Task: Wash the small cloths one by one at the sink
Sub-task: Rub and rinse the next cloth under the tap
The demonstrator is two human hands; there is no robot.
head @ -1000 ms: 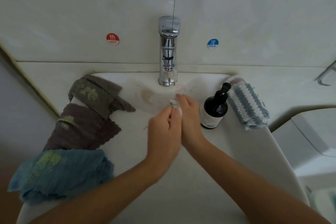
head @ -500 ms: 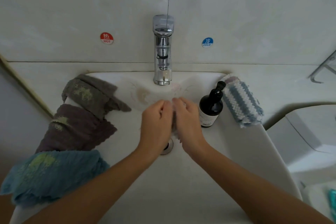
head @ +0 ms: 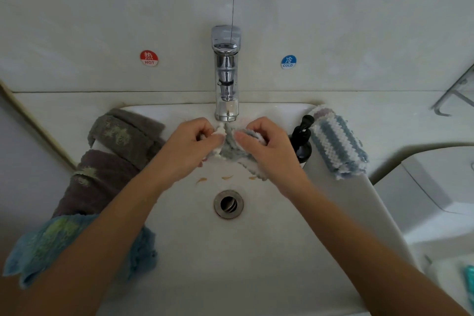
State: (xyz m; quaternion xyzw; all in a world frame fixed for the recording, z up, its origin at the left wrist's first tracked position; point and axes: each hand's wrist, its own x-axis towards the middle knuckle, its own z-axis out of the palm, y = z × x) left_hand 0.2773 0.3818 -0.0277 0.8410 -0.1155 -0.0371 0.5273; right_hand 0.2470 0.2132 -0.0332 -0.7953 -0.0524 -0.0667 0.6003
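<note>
Head view: just below the faucet [head: 225, 79], over the sink [head: 256, 251], the left hand [head: 189, 147] and right hand [head: 266, 147] pinch one wet striped cloth [head: 230, 147]. Beside the basin's right rim stand a soap bottle [head: 301, 143] and a folded striped cloth [head: 338, 143].

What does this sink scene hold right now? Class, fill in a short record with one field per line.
Being washed: small grey-and-white cloth, under chrome tap
Left hand: grips the cloth's left end
Right hand: grips its right end
Left rim: grey-green cloth, brown cloth, blue cloth
Right rim: dark pump bottle, blue-and-white striped cloth
White basin: open drain
</note>
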